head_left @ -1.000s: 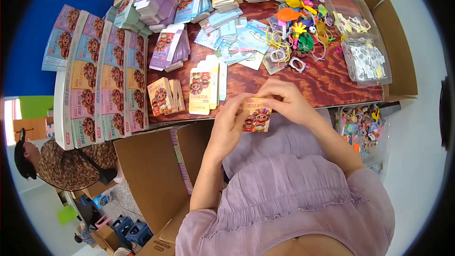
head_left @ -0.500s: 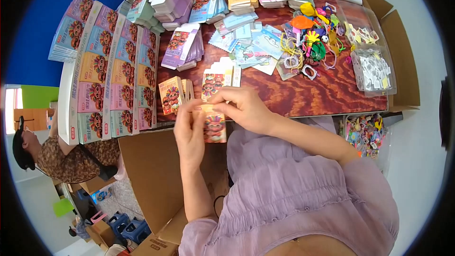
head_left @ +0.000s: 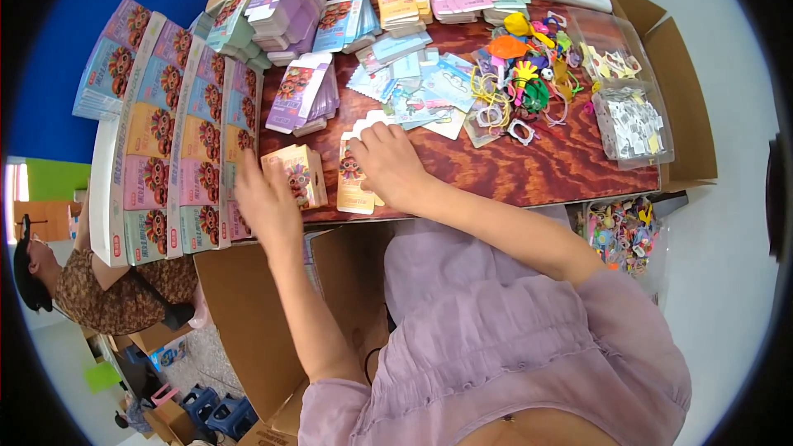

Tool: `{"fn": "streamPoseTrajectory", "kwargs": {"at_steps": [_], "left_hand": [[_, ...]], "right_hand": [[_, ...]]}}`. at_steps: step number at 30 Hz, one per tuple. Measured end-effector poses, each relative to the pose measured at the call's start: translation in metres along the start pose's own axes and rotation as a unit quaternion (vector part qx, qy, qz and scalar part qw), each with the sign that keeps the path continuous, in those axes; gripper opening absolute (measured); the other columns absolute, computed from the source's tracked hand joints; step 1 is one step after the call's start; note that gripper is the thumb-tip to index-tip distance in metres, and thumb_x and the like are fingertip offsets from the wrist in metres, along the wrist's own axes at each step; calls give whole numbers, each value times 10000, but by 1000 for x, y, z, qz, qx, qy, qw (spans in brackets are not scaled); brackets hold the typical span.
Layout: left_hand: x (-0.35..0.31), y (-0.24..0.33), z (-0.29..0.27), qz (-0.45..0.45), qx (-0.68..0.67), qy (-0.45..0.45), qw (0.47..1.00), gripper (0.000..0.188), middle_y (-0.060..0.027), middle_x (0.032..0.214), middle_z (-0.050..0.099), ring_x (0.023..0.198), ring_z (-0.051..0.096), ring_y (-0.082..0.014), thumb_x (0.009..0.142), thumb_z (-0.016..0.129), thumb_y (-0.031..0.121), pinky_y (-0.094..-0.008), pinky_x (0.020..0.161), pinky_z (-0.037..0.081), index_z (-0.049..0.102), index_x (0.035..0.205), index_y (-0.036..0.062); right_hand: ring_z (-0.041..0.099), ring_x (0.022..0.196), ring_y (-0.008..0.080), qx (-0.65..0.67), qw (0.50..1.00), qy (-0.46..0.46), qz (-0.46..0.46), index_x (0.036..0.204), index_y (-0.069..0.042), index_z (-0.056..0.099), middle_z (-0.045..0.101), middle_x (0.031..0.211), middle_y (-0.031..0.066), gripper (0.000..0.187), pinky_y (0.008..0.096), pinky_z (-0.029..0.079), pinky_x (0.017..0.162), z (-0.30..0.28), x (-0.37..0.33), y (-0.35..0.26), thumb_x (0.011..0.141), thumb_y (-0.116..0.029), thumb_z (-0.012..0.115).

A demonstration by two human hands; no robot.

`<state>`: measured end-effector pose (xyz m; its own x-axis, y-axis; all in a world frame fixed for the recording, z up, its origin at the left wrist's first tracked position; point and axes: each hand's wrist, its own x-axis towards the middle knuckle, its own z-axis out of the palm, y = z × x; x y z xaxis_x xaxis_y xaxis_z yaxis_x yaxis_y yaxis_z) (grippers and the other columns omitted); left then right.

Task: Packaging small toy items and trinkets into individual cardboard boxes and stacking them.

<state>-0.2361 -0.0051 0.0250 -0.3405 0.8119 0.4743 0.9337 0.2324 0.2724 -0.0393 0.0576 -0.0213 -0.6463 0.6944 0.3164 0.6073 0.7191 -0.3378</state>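
Note:
My right hand (head_left: pixel 392 167) lies over a small pile of flat orange cartons (head_left: pixel 355 196) near the table's front edge, its bent fingers gripping the top carton. To the left, my left hand (head_left: pixel 271 202) is raised beside a short row of folded orange boxes (head_left: pixel 307 175). Its fingers are apart, and I see nothing between them. White flaps of the flat cartons show beyond my right fingers. A fanned pile of purple cartons (head_left: pixel 301 99) lies farther back.
Left of my hands stand white trays (head_left: pixel 176 186) packed with colourful boxes. Pale blue packets (head_left: pixel 425 95), a heap of small toys (head_left: pixel 529 74) and a clear tub (head_left: pixel 632 124) fill the right side. An open cardboard box (head_left: pixel 256 314) sits below the edge. A person (head_left: pixel 124 285) is at left.
The orange carton that both hands were folding is no longer between them. My left hand has moved left, toward the trays; my right hand has come down onto the flat cartons.

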Motion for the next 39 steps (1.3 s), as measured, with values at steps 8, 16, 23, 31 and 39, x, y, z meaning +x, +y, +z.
{"fn": "streamPoseTrajectory", "kwargs": {"at_steps": [8, 16, 23, 31, 39], "left_hand": [[29, 49, -105, -42, -267, 80, 959, 619, -162, 1504, 408, 1387, 395, -280, 994, 460, 400, -435, 1152, 303, 380, 1481, 26], [19, 107, -76, -28, -442, 2, 897, 686, -159, 1530, 359, 1397, 374, -264, 946, 555, 351, -425, 1152, 303, 324, 1499, 20], [18, 185, -50, 30, -567, -79, 819, 770, -156, 1552, 315, 1406, 355, -250, 903, 637, 308, -417, 1152, 304, 275, 1516, 14], [-21, 196, -71, 33, -573, -320, 754, 888, -153, 1577, 266, 1416, 334, -234, 855, 732, 260, -407, 1152, 305, 219, 1534, 7], [-55, 171, 41, -53, -584, -674, 450, 676, -68, 1170, 607, 1056, 573, -118, 779, 822, 179, -282, 907, 467, 492, 1345, 10]], "right_hand": [[491, 994, 297, 175, 966, 183, 48, 1207, -69, 583, 522, 988, 93, 574, 395, 405, 870, -31, -8, 21, 678, -129, 796], [550, 1016, 239, 302, 898, 229, 223, 1176, -50, 633, 591, 1038, 80, 464, 334, 441, 895, -87, -84, 63, 739, -75, 786], [547, 815, 103, 337, 864, 243, 286, 1070, -37, 617, 561, 949, 16, 357, 256, 462, 733, -121, -120, 78, 758, -54, 790], [559, 760, 160, 316, 892, 233, 223, 880, -21, 541, 531, 831, 57, 212, 290, 454, 675, -152, -126, 81, 768, 2, 719], [598, 794, 277, 356, 926, 84, 93, 900, -34, 593, 601, 879, 104, 152, 357, 472, 702, -159, -135, 65, 794, -45, 701]]}}
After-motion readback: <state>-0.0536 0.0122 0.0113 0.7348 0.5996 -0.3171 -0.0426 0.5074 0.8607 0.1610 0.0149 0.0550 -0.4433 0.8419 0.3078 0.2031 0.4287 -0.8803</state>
